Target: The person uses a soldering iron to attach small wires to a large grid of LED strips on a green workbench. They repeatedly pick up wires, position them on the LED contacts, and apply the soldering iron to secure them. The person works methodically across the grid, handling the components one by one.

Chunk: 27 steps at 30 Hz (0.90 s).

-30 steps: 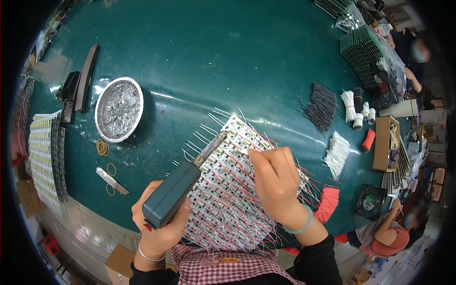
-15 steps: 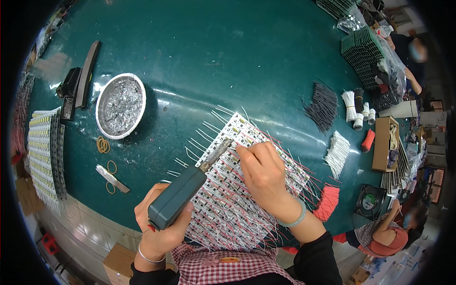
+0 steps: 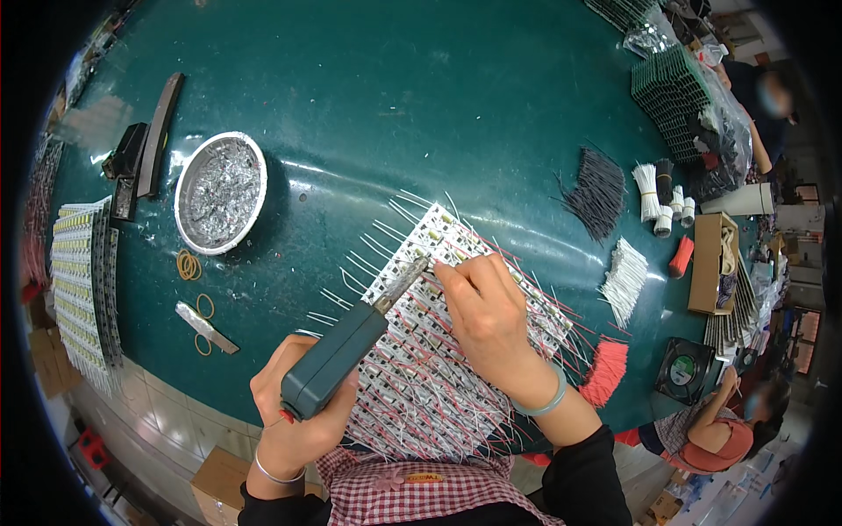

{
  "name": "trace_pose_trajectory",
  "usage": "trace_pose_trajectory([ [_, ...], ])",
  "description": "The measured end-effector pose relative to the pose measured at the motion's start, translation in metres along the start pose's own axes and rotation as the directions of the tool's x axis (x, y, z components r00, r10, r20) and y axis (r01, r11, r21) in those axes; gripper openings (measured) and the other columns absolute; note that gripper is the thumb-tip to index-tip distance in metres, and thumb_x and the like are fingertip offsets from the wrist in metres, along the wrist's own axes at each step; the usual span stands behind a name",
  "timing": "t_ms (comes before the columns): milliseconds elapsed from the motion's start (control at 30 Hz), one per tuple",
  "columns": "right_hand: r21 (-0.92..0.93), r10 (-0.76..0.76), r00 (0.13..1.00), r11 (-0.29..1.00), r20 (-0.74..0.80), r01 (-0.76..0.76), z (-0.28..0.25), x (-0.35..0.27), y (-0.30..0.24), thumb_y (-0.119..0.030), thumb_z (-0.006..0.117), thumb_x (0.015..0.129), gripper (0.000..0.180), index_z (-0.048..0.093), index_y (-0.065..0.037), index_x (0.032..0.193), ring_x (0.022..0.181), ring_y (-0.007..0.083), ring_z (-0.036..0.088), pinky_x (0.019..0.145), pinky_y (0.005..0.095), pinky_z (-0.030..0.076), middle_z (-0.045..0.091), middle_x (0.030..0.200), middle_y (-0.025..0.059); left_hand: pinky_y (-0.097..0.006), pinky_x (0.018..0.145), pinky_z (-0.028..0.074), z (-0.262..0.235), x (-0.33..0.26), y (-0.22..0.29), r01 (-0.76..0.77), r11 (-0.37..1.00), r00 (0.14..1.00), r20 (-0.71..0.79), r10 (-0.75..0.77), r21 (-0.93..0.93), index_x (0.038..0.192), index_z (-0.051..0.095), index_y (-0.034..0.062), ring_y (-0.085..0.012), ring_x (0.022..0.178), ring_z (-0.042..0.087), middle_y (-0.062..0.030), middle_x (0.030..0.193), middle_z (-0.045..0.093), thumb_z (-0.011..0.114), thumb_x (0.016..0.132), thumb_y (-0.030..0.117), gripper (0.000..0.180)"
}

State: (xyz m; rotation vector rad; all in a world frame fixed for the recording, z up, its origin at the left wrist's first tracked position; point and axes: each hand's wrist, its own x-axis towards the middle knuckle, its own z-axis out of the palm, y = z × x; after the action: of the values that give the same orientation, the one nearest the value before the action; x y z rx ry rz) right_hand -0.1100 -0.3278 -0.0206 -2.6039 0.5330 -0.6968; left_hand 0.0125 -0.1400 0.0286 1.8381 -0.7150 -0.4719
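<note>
1. Here's the left hand [image 3: 298, 425], its grip wrapped round the dark green soldering tool [image 3: 333, 364], metal tip right over the upper part of the wired board panel [image 3: 421, 386].
2. Just beside that tip, the right hand [image 3: 487, 307]: fingertips pinched together, though whether a wire sits between them, one cannot tell.
3. And the panel? At the near side of the tabletop [image 3: 351, 96], beneath both hands, one corner pointing away from the person.
4. Looks well along! Red and white wires already crowd the near part and fringe the sides; the far corner looks barer, suggesting some spots left, too small to count.
5. Plenty unused over on the right: loose white wires [image 3: 624, 282], red wires [image 3: 605, 373] and black wires [image 3: 595, 195], all lying apart from the panel.
</note>
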Motion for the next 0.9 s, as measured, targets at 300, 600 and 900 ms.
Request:
trace_pose_trajectory([
  [300,-0.035,-0.043,0.999,0.998,0.025,0.044,0.001,-0.001,0.001,0.003,0.065,0.073,0.03,0.064,0.004,0.103,0.078,0.0245,0.053,0.06,0.034,0.046,0.053,0.086,0.0093,-0.03,0.059,0.047,-0.002,0.002,0.003,-0.067,0.996,0.998,0.014,0.067,0.061,0.083,0.068,-0.0031,-0.0203,0.064,0.061,-0.0105,0.075,0.063,0.075,0.07,-0.002,0.015],
  [600,-0.039,-0.036,0.999,0.999,0.012,0.037,0.001,-0.001,0.0,0.002,0.066,0.074,0.028,0.064,0.003,0.102,0.078,0.0248,0.054,0.061,0.0346,0.046,0.054,0.086,0.0091,-0.029,0.063,0.049,-0.008,-0.002,0.003,-0.024,0.999,1.0,-0.019,0.025,0.043,0.087,0.068,-0.0066,-0.0214,0.069,0.063,-0.0145,0.083,0.066,0.076,0.067,-0.002,0.022],
  [900,-0.097,-0.063,0.996,0.994,-0.062,0.057,-0.012,-0.004,-0.008,-0.002,0.064,0.072,0.03,0.064,0.0,0.102,0.079,0.0246,0.055,0.064,0.0357,0.045,0.056,0.086,0.0072,-0.03,0.068,0.051,-0.013,-0.006,0.002,-0.016,0.998,1.0,-0.024,0.018,0.058,0.091,0.068,-0.0079,-0.0215,0.074,0.065,-0.0163,0.088,0.068,0.076,0.068,-0.002,0.025],
])
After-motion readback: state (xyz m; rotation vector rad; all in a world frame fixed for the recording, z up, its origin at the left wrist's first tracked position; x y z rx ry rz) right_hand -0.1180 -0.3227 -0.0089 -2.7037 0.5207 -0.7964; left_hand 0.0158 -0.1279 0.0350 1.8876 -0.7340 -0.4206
